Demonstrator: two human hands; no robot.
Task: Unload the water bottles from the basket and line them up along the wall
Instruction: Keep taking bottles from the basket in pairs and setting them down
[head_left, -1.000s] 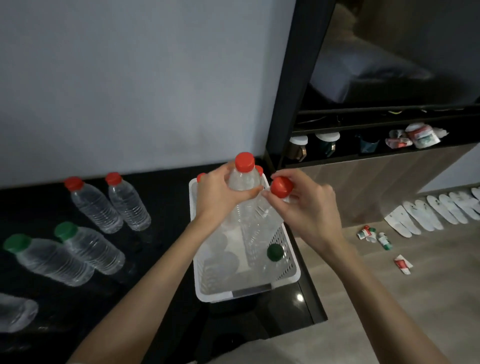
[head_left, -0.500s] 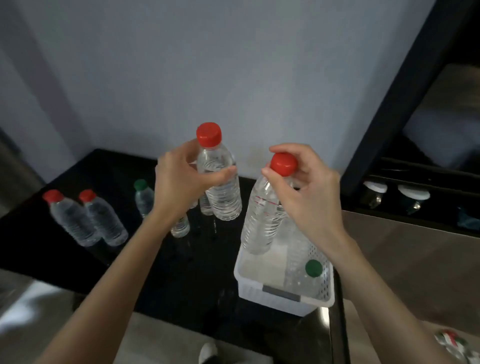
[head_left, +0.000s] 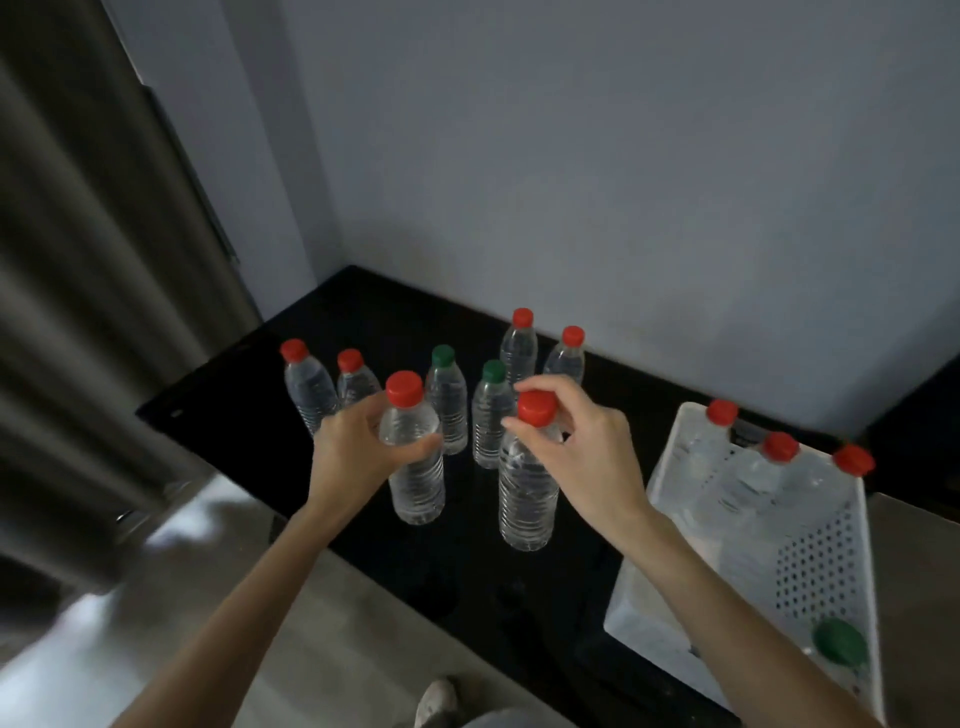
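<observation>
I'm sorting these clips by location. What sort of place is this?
Probably a hotel room or guest suite, though that is a guess. A glossy black counter runs along a plain wall, a heavy curtain hangs at the left, and many identical water bottles stand there beside a white basket.

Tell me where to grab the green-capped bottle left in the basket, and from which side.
Grip the green-capped bottle at its neck, just under the cap, coming straight down from above. It stands in the near right corner of the basket: the perforated walls likely block its sides there, and only the cap shows clearly. The three red-capped bottles sit toward the far end, leaving overhead access free.
</observation>
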